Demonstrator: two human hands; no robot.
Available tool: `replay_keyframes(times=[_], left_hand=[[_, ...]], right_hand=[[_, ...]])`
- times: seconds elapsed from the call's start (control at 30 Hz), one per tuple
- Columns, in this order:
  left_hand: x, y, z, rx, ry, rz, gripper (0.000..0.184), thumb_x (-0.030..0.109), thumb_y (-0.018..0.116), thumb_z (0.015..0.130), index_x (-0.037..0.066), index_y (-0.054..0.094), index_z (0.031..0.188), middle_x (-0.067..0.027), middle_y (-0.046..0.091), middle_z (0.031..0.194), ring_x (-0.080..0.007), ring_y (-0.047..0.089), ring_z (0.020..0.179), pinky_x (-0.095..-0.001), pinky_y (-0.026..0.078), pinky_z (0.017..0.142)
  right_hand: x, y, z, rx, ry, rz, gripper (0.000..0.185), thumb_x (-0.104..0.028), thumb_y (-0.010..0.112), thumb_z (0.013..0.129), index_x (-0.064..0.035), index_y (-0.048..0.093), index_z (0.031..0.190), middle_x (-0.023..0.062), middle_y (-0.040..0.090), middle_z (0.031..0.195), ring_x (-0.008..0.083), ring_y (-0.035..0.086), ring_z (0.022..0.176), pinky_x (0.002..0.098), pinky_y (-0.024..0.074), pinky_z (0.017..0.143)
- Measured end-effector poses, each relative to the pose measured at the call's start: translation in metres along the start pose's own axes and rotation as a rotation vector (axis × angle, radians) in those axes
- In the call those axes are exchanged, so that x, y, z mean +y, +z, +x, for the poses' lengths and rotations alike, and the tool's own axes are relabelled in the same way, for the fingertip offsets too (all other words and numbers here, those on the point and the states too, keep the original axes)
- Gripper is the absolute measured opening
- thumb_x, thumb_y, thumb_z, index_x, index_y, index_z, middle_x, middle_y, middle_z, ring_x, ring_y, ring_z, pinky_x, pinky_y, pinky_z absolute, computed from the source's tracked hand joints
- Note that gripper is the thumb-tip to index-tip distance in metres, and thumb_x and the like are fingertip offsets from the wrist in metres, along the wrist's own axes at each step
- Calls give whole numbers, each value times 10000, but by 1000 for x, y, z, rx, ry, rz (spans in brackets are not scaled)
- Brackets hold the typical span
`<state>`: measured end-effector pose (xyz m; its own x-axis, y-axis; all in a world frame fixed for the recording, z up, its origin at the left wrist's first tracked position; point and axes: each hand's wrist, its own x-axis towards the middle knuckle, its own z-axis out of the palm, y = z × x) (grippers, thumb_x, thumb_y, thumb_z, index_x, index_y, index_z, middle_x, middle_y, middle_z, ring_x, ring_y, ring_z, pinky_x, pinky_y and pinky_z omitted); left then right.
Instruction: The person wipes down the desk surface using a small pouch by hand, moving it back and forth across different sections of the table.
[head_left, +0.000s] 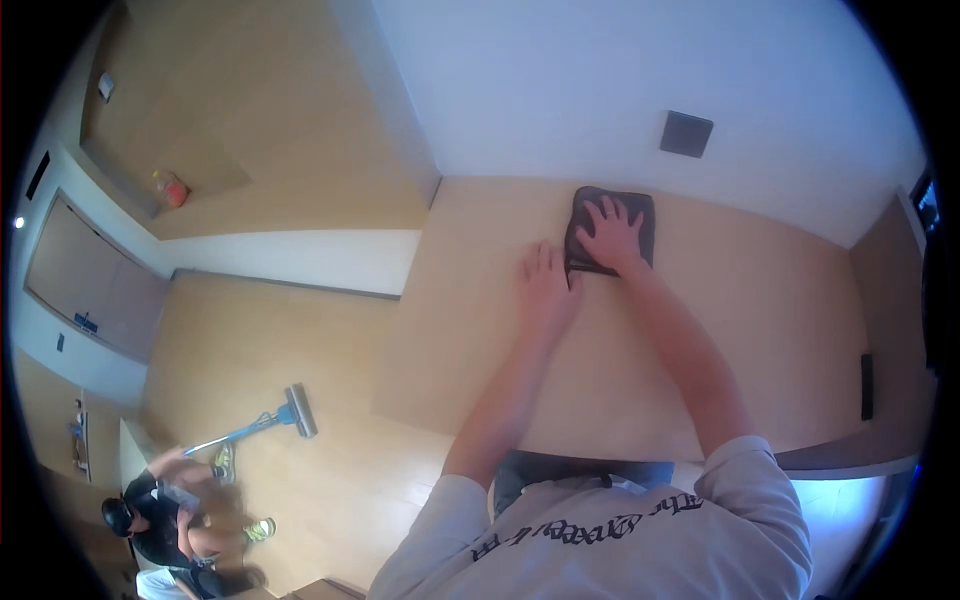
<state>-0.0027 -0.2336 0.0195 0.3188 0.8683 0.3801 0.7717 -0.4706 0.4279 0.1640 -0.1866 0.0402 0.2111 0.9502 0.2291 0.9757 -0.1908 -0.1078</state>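
A dark, folded cloth-like piece lies flat on the light wooden tabletop, close to the wall. My right hand rests on top of it with fingers spread and a ring on one finger. The palm covers the middle of the dark piece. Just to its left, my left hand lies on the tabletop with its fingers stretched out. The left thumb is by the dark piece's lower left corner; whether it touches I cannot tell.
A dark square plate is on the wall behind the tabletop. On the floor at lower left, a person sits holding a blue-handled sponge mop. A bottle with red contents stands at upper left. A side panel rises at right.
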Motion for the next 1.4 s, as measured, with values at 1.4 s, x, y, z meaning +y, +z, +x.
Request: replay_keyframes(times=[1.4], left_hand=[[-49,84,78,-32,41,18,502,307,525,875,66,484,1313,-156,360,1468,-304,247,1405,-486,167,1149]], right_hand=[[130,8,-110,-26,-25,29,627,-501,530,892,-229,377,1436,55,272,1536,294,193,1430,618,124,1111]])
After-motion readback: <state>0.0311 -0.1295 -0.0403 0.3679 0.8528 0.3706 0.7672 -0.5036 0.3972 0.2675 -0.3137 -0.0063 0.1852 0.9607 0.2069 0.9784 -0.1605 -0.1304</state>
